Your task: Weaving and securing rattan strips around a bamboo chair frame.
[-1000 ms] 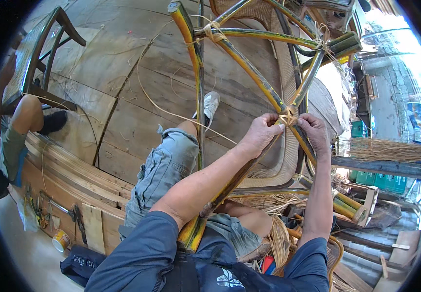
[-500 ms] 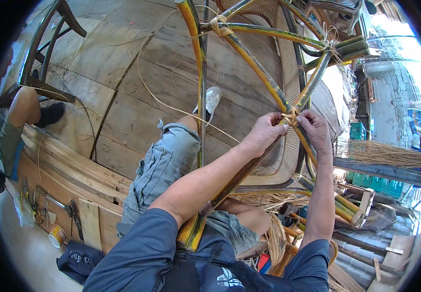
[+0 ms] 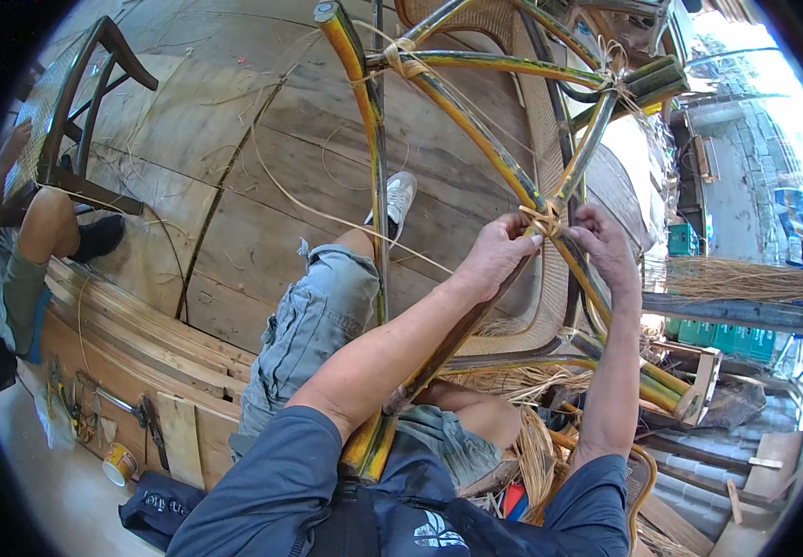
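1. Frame (image 3: 479, 142): top end cut off at 12 o'clock.
2. Co-worker (image 3: 51, 221) at 9 o'clock: only partly in view.
3. Binding (image 3: 544, 221) wraps the frame's joint, 2 o'clock from your left hand (image 3: 502, 251), 10 o'clock from your right hand (image 3: 608, 247).
4. Left hand: thumb and finger pinch the binding's edge.
5. Right hand: fingers curled just beside it, tips hard to make out; can't tell if they grip anything.

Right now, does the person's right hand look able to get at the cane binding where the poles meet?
Likely yes: the right hand is just beside the cane binding, with nothing visible between them, though the left hand occupies its other side.
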`<state>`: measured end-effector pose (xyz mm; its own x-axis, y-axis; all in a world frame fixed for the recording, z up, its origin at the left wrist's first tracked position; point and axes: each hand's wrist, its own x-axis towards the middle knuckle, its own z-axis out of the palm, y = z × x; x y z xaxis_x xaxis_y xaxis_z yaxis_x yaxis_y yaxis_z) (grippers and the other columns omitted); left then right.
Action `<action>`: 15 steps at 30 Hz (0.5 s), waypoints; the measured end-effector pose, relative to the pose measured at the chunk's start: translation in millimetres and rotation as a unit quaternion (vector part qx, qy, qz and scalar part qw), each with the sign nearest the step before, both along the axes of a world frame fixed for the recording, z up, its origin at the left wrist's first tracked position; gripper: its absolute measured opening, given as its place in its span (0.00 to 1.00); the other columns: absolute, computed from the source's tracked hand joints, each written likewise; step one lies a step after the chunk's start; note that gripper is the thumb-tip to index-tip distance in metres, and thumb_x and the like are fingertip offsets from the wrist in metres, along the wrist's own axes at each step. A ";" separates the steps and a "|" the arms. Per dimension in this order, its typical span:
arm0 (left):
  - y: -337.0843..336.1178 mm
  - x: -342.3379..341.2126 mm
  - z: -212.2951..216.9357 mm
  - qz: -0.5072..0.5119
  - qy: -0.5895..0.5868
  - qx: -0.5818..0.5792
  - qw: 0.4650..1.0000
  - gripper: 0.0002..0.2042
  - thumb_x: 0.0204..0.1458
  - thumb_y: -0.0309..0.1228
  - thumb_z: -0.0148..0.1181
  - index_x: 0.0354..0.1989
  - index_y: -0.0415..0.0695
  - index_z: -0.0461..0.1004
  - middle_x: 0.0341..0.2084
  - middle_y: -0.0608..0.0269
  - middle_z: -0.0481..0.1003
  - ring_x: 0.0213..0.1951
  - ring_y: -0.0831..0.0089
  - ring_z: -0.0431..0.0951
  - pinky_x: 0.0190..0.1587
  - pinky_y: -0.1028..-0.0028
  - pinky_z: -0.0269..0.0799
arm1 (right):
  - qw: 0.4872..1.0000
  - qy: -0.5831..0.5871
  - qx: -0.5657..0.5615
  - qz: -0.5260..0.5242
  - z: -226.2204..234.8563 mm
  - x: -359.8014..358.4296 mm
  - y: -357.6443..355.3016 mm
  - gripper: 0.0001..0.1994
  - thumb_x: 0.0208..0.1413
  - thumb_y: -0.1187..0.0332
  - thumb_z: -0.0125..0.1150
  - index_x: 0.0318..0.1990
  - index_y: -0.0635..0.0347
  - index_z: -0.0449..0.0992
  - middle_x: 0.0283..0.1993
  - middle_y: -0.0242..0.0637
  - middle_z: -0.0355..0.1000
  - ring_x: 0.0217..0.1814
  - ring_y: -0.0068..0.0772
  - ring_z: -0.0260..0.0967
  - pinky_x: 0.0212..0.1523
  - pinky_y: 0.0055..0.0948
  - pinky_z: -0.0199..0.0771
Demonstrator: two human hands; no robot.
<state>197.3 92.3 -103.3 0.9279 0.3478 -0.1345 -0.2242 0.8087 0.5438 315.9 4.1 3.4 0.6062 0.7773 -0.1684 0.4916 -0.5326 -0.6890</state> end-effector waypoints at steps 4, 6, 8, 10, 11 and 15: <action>-0.2 3.8 -3.1 0.000 0.000 -0.009 1.000 0.15 0.47 0.24 0.57 0.44 0.36 0.67 0.34 0.67 0.71 0.34 0.81 0.69 0.39 0.80 0.66 | 0.996 -0.080 0.032 -0.028 -6.8 -13.5 5.6 0.10 0.47 0.74 0.58 0.38 0.64 0.69 0.29 0.35 0.69 0.32 0.24 0.65 0.35 0.24 0.66; -1.7 0.3 0.1 0.000 0.005 -0.009 1.000 0.15 0.47 0.24 0.57 0.44 0.36 0.67 0.33 0.67 0.71 0.34 0.81 0.69 0.38 0.81 0.65 | 0.969 -0.243 0.034 0.035 0.1 -18.2 14.2 0.10 0.46 0.74 0.58 0.38 0.62 0.70 0.30 0.38 0.69 0.33 0.30 0.67 0.35 0.28 0.67; 1.4 -1.8 2.1 0.009 0.012 -0.004 1.000 0.15 0.46 0.24 0.58 0.43 0.36 0.68 0.33 0.67 0.71 0.34 0.82 0.69 0.38 0.81 0.65 | 0.911 -0.397 0.038 0.103 4.9 -27.5 24.7 0.10 0.45 0.74 0.58 0.37 0.61 0.71 0.31 0.41 0.70 0.34 0.36 0.68 0.35 0.31 0.68; 2.6 -2.3 2.3 0.009 0.011 -0.012 1.000 0.15 0.46 0.24 0.58 0.43 0.36 0.68 0.33 0.68 0.71 0.33 0.82 0.69 0.38 0.82 0.64 | 0.963 -0.256 -0.024 0.079 7.8 -39.3 32.7 0.07 0.45 0.72 0.57 0.34 0.59 0.72 0.32 0.43 0.69 0.36 0.43 0.68 0.36 0.37 0.67; 2.5 -2.0 1.3 0.005 0.007 -0.008 1.000 0.15 0.46 0.24 0.58 0.43 0.36 0.68 0.33 0.68 0.71 0.33 0.82 0.69 0.38 0.82 0.64 | 0.962 -0.260 -0.021 0.074 7.1 -40.1 34.3 0.07 0.45 0.72 0.57 0.34 0.59 0.72 0.32 0.43 0.69 0.36 0.43 0.68 0.36 0.37 0.67; 1.1 3.0 4.5 -0.002 0.011 0.030 0.999 0.14 0.46 0.25 0.58 0.42 0.37 0.68 0.33 0.67 0.71 0.35 0.81 0.69 0.39 0.80 0.65 | 0.900 -0.365 -0.166 0.170 -5.3 -32.1 48.2 0.04 0.45 0.70 0.56 0.29 0.58 0.71 0.29 0.39 0.68 0.36 0.42 0.69 0.35 0.36 0.69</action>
